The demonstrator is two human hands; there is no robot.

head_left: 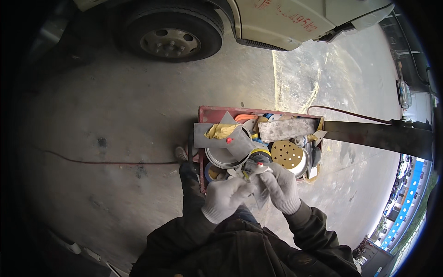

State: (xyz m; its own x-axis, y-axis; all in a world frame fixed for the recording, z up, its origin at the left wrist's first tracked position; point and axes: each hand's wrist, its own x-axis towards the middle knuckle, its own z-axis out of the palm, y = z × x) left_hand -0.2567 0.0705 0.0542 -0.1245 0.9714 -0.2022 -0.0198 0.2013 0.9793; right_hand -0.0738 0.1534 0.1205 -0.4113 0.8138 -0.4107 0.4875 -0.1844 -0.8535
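Observation:
My left hand (227, 197), in a white knit glove, is closed in a pinch in front of the cart; what its fingertips hold is hard to make out. Close beside it, my right hand (280, 188), gloved the same way, is closed around a small whitish tube (263, 169) with red at its tip. A grey, flat, pointed blade (261, 196) hangs between the hands; which one grips it cannot be told. Just beyond them, a grey plate (242, 147) bears a yellow putty-like lump (220, 131) and a red dab (229, 140), lying over a round can (221, 159).
A red-framed cart (201, 152) holds a perforated tan sanding disc (286, 154), a worn metal plate (288, 129) and a tape roll (214, 172). A dark beam (374, 135) extends right. A vehicle wheel (171, 39) stands far off; a hose (115, 163) crosses the floor.

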